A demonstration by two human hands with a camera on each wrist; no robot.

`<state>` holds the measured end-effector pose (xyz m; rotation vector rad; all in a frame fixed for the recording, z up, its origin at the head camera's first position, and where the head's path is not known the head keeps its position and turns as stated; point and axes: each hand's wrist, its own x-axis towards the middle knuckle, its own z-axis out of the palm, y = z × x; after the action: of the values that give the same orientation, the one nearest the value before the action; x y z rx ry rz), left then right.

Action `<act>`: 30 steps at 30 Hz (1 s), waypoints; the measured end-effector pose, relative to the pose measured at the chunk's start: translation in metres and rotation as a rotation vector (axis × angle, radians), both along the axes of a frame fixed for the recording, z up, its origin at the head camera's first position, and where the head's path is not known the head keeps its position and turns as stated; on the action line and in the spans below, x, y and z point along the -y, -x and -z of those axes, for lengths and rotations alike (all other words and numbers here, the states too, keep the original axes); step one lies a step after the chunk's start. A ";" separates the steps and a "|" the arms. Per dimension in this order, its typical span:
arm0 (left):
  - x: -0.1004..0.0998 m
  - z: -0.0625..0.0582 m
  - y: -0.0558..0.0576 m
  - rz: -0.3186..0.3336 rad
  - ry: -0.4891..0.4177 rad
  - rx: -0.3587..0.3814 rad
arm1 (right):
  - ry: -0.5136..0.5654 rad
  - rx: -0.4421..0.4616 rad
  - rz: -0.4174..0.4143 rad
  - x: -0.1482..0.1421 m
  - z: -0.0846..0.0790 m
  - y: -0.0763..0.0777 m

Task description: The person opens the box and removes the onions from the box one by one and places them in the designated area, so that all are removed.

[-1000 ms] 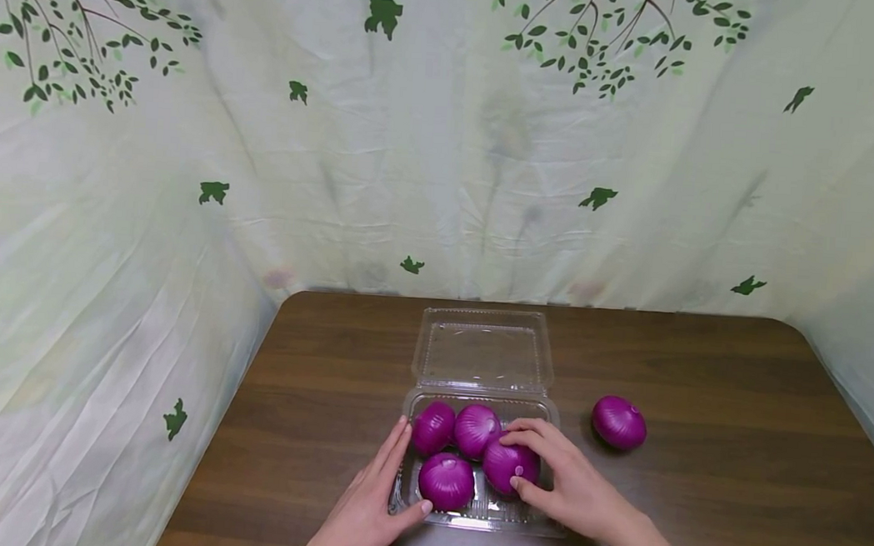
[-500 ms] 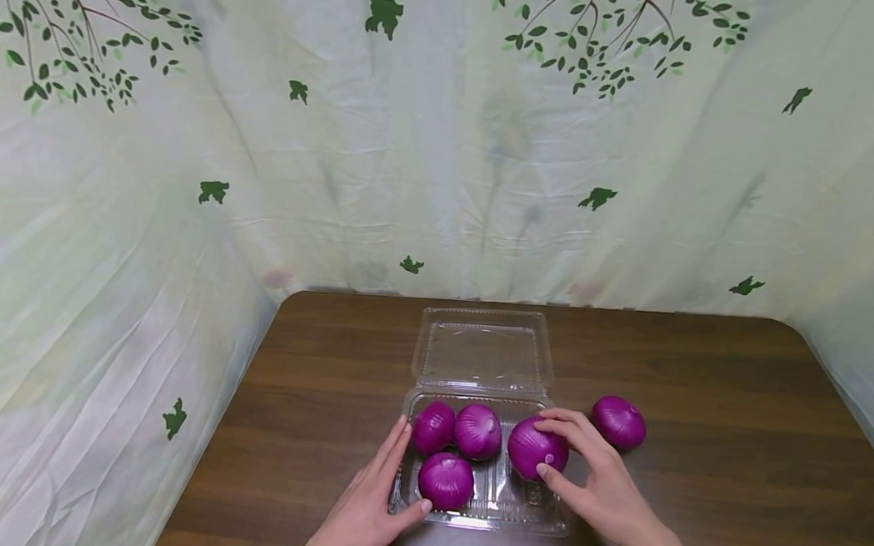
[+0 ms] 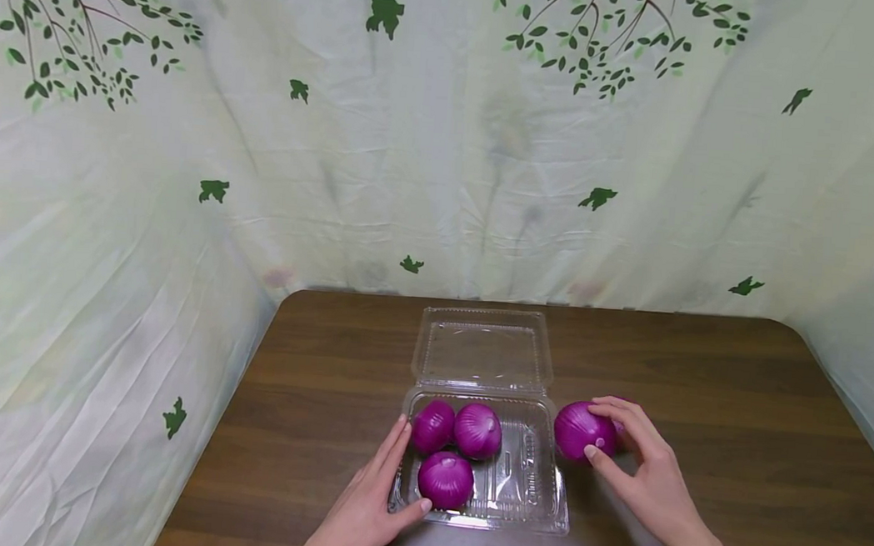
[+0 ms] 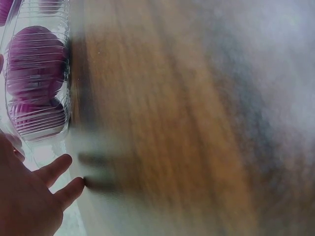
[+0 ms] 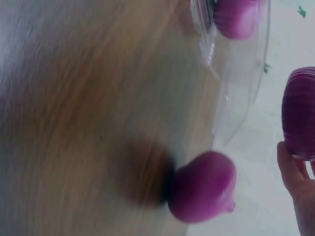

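My right hand [image 3: 650, 474] pinches a red onion [image 3: 577, 432] between thumb and fingers, just right of the clear plastic clamshell container [image 3: 534, 467]. In the right wrist view this held onion [image 5: 300, 113] is up off the table. Another red onion [image 5: 203, 187] lies on the table there; in the head view my right hand mostly hides it. Three red onions, at back left [image 3: 432, 427], back middle [image 3: 477, 432] and front [image 3: 445, 481], sit inside the container. My left hand [image 3: 366, 498] rests along the container's left side with straight fingers, its thumb at the front rim.
The container's transparent lid [image 3: 483, 351] is folded back flat behind its base. A brown wood-grain table [image 3: 716, 382] lies under everything. A pale curtain [image 3: 458, 166] with a leaf print hangs behind the table and at both sides.
My right hand has lifted an onion out of the container's right part and carried it right, over the container's edge, in front of the onion on the table. My left hand has stayed put.
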<state>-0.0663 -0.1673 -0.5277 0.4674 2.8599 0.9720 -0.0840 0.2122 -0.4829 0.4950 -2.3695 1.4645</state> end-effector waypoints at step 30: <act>0.000 0.001 0.000 0.002 0.012 0.008 | 0.040 0.133 0.474 -0.074 -0.001 0.003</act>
<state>-0.0659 -0.1670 -0.5285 0.4647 2.8559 0.9530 -0.0874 0.2864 -0.4819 -0.1745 -2.3319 1.3472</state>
